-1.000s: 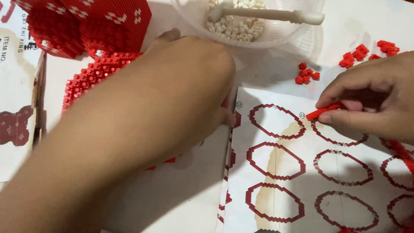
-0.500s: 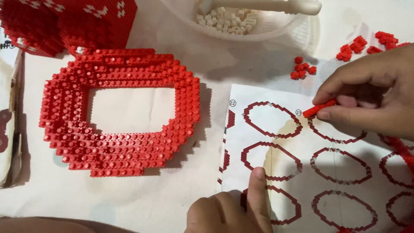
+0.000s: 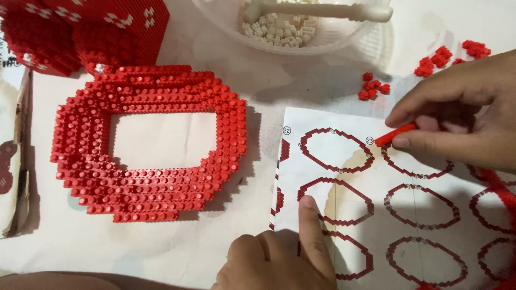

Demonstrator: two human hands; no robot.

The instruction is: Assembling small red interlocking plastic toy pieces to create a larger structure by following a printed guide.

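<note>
My right hand (image 3: pixel 462 115) pinches a short strip of small red bricks (image 3: pixel 395 134) between thumb and fingers, just above the instruction sheet (image 3: pixel 387 215) printed with red ring diagrams. My left hand (image 3: pixel 279 252) is at the bottom edge, fist curled with its index finger stretched out and pressing on the sheet next to one ring drawing. To the left lies a hollow ring-shaped red brick build (image 3: pixel 150 145), stepped in layers, untouched by either hand.
A clear bowl (image 3: pixel 344 40) of small white bricks with a cream tool (image 3: pixel 322 9) across it stands at the top. Loose red bricks (image 3: pixel 373 86) and more red bricks (image 3: pixel 446 56) lie at the upper right. A finished red block with white marks (image 3: pixel 86 29) fills the top left.
My left hand lifted off the red ring build, swung down to the bottom edge and now points at the sheet. My right hand kept its grip and barely moved.
</note>
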